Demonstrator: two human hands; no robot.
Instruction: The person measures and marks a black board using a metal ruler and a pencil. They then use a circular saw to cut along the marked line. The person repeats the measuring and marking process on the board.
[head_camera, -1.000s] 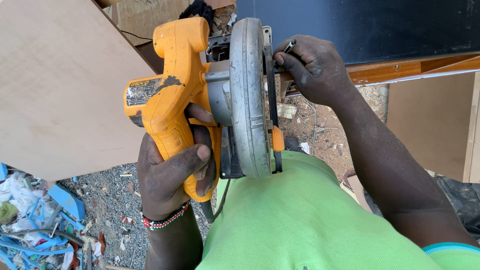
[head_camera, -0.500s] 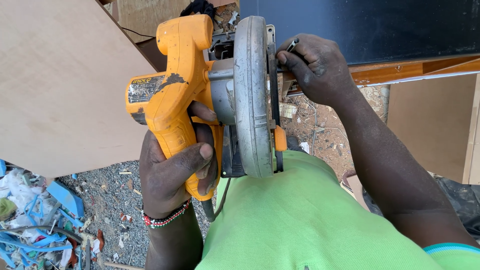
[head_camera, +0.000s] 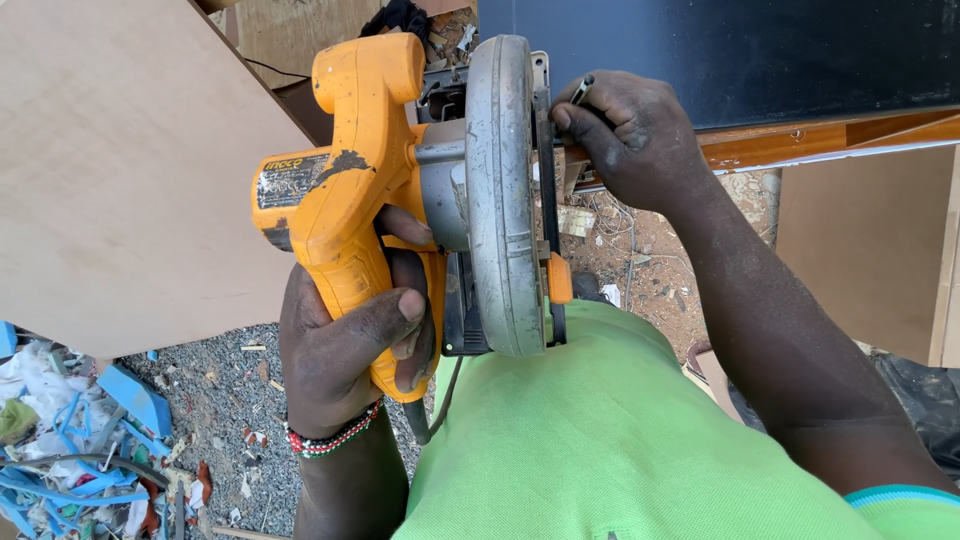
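Gripping circular saw (head_camera: 400, 190) handle, left hand (head_camera: 350, 340) curled, right hand (head_camera: 625, 135) pinching small tool (head_camera: 582, 90)

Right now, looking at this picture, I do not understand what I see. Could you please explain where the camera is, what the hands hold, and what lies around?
The camera sits on the person's head and looks down, so you see their own arms and green shirt from above. There is no robot here, only two bare hands.

The left hand, with a beaded bracelet on the wrist, grips the handle of an orange circular saw. The grey metal part is the blade guard. The right hand is at the far side of the guard and pinches a small dark tool; what kind it is, I cannot tell.

Around: a pale wooden board on the left, a dark panel at the top, gravel ground below, and blue and white plastic scraps in the lower left corner.
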